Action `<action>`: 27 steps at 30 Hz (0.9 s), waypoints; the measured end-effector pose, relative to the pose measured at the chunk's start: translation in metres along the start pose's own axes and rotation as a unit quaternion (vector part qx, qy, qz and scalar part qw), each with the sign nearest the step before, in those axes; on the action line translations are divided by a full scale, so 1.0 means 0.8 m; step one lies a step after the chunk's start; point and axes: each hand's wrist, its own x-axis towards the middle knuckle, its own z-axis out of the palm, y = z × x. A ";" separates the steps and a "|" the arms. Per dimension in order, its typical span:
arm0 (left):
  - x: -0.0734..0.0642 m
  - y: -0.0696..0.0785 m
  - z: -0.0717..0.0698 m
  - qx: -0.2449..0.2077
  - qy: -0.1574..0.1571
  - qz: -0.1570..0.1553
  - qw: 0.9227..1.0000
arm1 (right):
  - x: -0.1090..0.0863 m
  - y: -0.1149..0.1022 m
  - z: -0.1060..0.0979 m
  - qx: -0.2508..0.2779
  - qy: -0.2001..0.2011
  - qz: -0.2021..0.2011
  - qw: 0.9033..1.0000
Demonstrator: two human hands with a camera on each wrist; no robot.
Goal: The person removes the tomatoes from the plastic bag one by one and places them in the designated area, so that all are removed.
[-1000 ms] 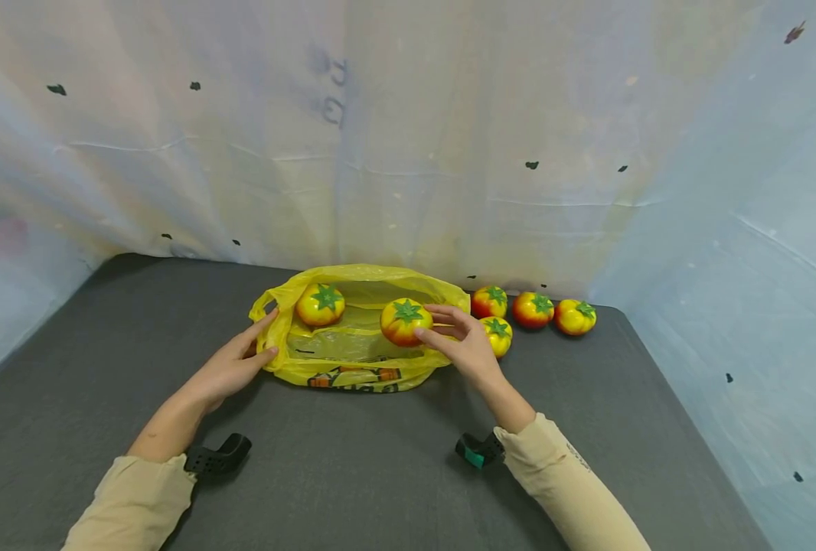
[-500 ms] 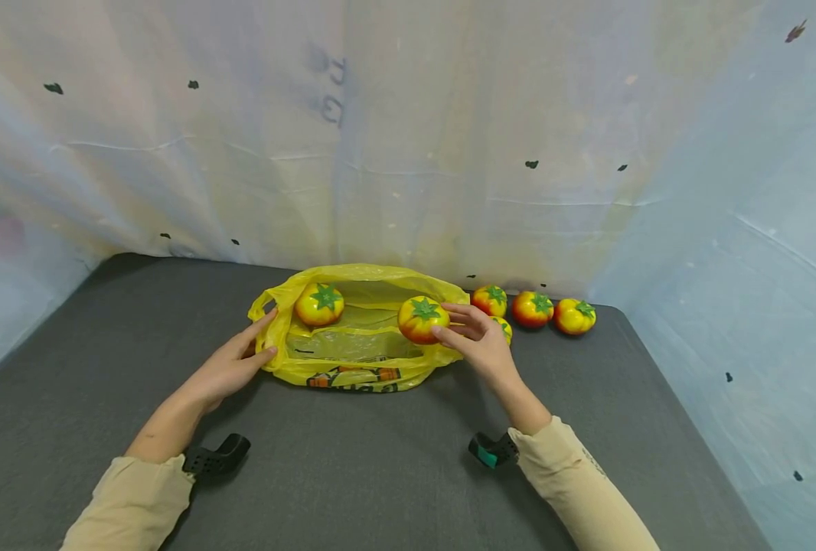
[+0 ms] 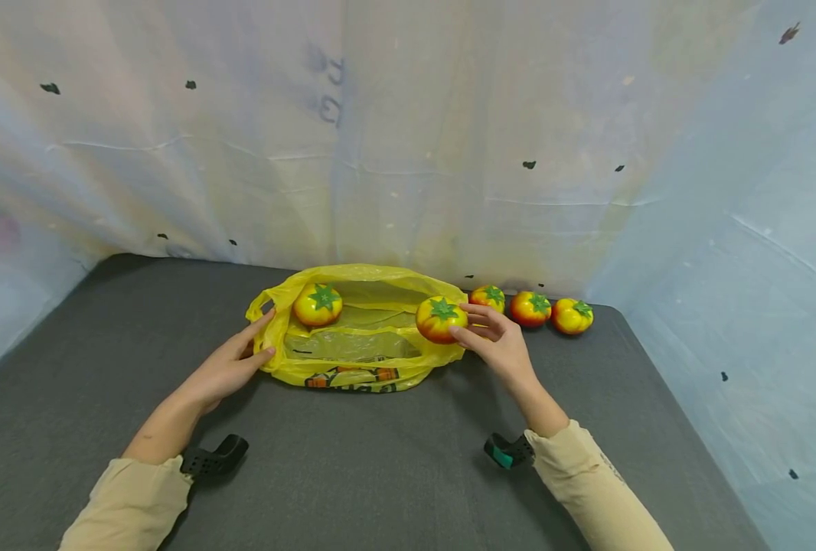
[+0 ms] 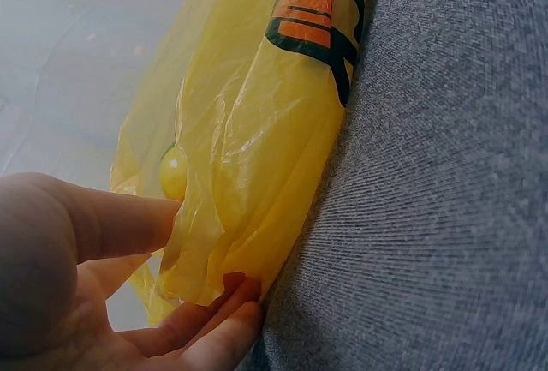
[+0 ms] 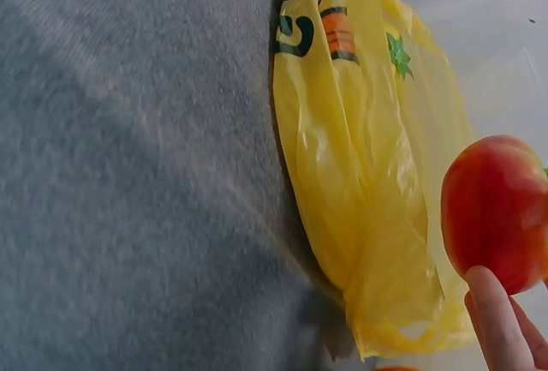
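A yellow plastic bag [image 3: 353,375] lies with its mouth open in the head view, one red-and-yellow toy tomato [image 3: 318,304] inside at its left end. My left hand [image 3: 225,371] holds the bag's left edge; in the left wrist view the thumb [image 4: 128,224] and fingers lie on either side of the plastic. My right hand [image 3: 501,348] grips another toy tomato [image 3: 442,320] between thumb and fingers, above the right end of the bag's mouth. That same tomato [image 5: 497,214] shows its red side in the right wrist view.
Behind my right hand, toy tomatoes [image 3: 530,309] stand in a row near the back edge of the dark grey table [image 3: 360,467]. The hand partly covers this group. A pale sheet [image 3: 408,153] hangs behind the table and along its sides.
My right hand has moved to the right with the tomato, from over the bag's middle to its right end, covering a tomato seen earlier. The left hand stays on the bag.
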 end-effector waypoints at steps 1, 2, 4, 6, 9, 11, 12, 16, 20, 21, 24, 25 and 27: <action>0.000 0.000 0.000 0.000 -0.001 0.000 1.000 | 0.000 0.000 -0.002 -0.003 0.002 0.000 1.000; 0.000 0.000 0.000 0.000 -0.001 0.000 1.000 | -0.001 0.000 -0.004 -0.002 0.003 0.000 1.000; 0.000 -0.001 0.000 -0.001 -0.003 0.001 1.000 | -0.002 0.000 -0.008 -0.002 0.010 0.000 1.000; 0.000 -0.001 0.000 -0.002 -0.003 0.003 1.000 | -0.002 0.000 -0.012 0.000 0.017 0.000 1.000; 0.000 -0.001 0.000 -0.003 -0.002 0.002 1.000 | -0.002 0.000 -0.017 0.006 0.023 0.004 1.000; 0.000 0.000 0.000 -0.004 -0.001 -0.001 1.000 | -0.003 0.000 -0.021 0.006 0.027 0.009 1.000; 0.000 0.000 0.000 -0.004 -0.001 -0.002 1.000 | -0.003 -0.001 -0.022 0.006 0.029 0.011 1.000; 0.000 -0.001 0.000 -0.005 -0.001 -0.001 1.000 | -0.004 -0.001 -0.029 -0.001 0.037 0.020 0.999; 0.000 -0.001 -0.001 -0.006 -0.003 0.003 1.000 | -0.007 -0.001 -0.038 -0.003 0.044 0.029 0.999; 0.000 -0.001 -0.001 -0.006 -0.004 0.004 1.000 | -0.007 -0.001 -0.041 0.002 0.046 0.030 0.998; 0.000 -0.001 -0.001 -0.008 -0.006 0.007 1.000 | -0.009 -0.002 -0.050 0.021 0.056 0.031 0.998; 0.001 -0.001 -0.001 -0.008 -0.006 0.007 1.000 | -0.009 -0.002 -0.053 0.026 0.060 0.029 0.997; 0.000 -0.001 -0.001 -0.010 -0.006 0.008 1.000 | -0.009 -0.002 -0.059 0.030 0.065 0.024 0.997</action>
